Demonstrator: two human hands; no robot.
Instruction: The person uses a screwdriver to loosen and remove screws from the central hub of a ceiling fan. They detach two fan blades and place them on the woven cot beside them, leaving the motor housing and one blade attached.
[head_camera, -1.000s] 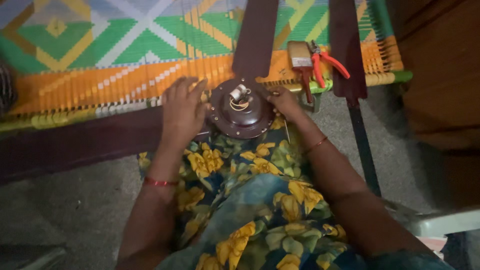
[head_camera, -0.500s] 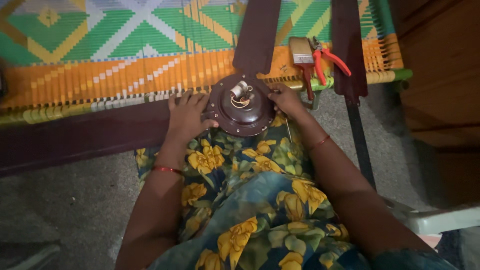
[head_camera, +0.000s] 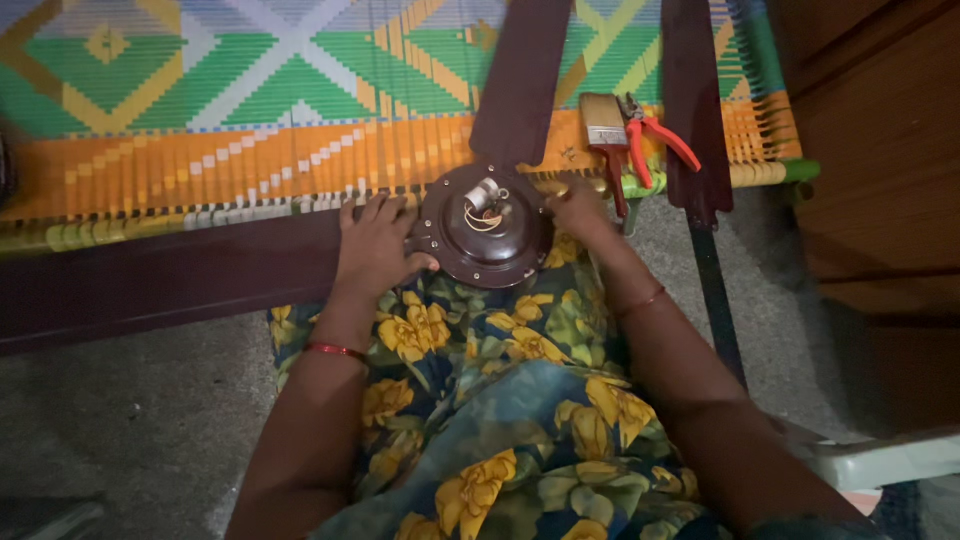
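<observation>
1. Head view: the brown ceiling fan motor (head_camera: 490, 228) sits on my lap, round housing face up, resting on my flowered dress (head_camera: 500, 400) at the edge of the woven cot (head_camera: 200, 100).
2. My left hand (head_camera: 375, 245) lies flat against the motor's left side, fingers spread and loose over the base of the left fan blade (head_camera: 150, 275), thumb touching the housing rim. It grips nothing.
3. My right hand (head_camera: 575, 205) presses on the motor's upper right rim. Its fingers are curled there, but I cannot tell whether they pinch something small or only touch the metal.
4. At the centre of the housing, a short pale stub with coiled wires (head_camera: 485, 205) sticks up.
5. A second blade (head_camera: 525, 75) runs up from the motor across the cot's green, orange and white weave. A third blade (head_camera: 690, 100) lies farther right, pointing down toward the grey floor (head_camera: 120, 430).
6. Just beyond my right hand, on the cot's edge, lie a paintbrush (head_camera: 603, 125) and red-handled pliers (head_camera: 650, 135), side by side, between the two upper blades.
</observation>
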